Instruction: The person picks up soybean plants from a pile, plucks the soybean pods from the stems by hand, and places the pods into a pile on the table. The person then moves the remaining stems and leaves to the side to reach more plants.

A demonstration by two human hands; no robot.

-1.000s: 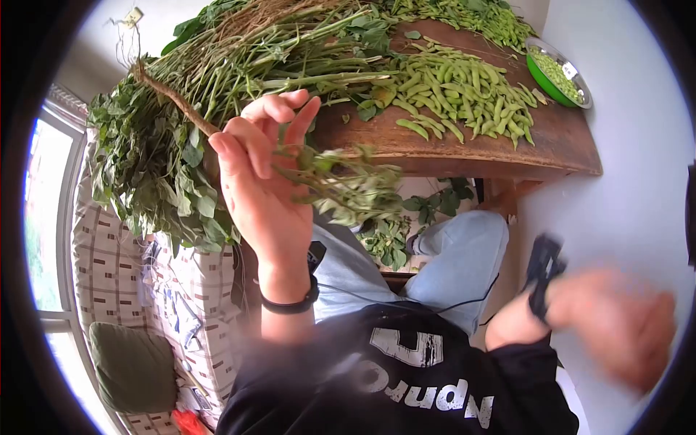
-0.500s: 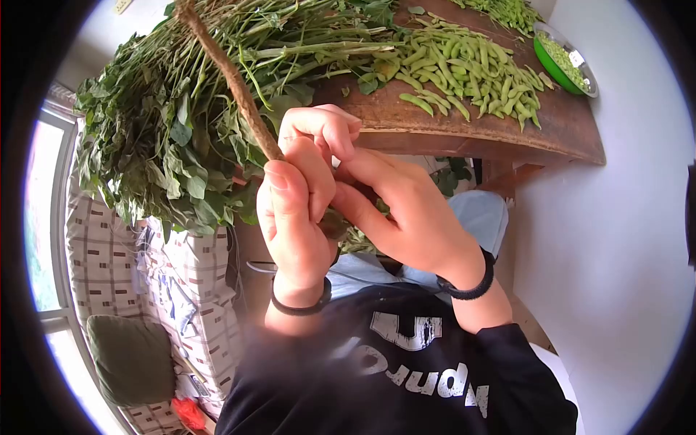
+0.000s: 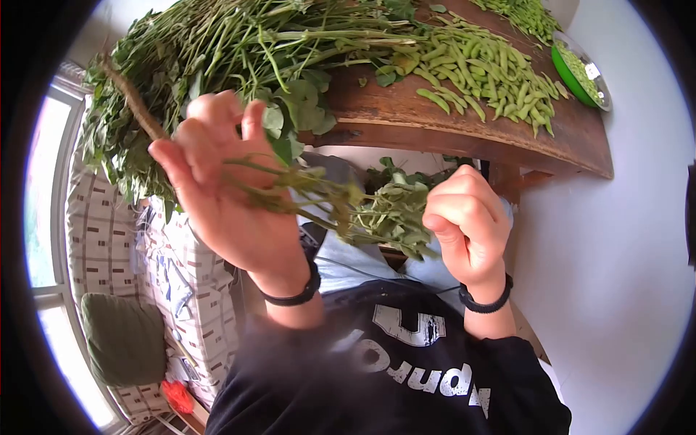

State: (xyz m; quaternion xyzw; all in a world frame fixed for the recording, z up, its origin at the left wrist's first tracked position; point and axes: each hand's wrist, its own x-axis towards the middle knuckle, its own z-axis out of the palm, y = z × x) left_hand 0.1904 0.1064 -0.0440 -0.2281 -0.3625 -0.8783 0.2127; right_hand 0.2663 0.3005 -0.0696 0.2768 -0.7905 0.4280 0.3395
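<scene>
My left hand (image 3: 225, 181) is palm up, gripping a soybean stalk (image 3: 134, 101). Its thick brown end points to the upper left, past my thumb. From the palm, thinner green stems (image 3: 304, 188) run right to wilted leaves (image 3: 399, 214) hanging above my lap. My right hand (image 3: 471, 225) is closed to the right of those leaves, its fingers curled toward the thumb. Whatever is inside it, if anything, is hidden. Picked soybean pods (image 3: 486, 69) lie in a pile on the wooden table beyond my hands.
A big heap of leafy soybean plants (image 3: 217, 51) covers the left of the wooden table (image 3: 406, 116) and overhangs its edge. A green-sided bowl (image 3: 569, 72) of shelled beans stands at the far right by the white wall. A checked sofa (image 3: 109, 246) with a dark green cushion (image 3: 123, 337) is at left.
My hands, close together before, have moved apart: the left went left with the stalk, the right went right and closed. The stalk's leafy end now shows between them.
</scene>
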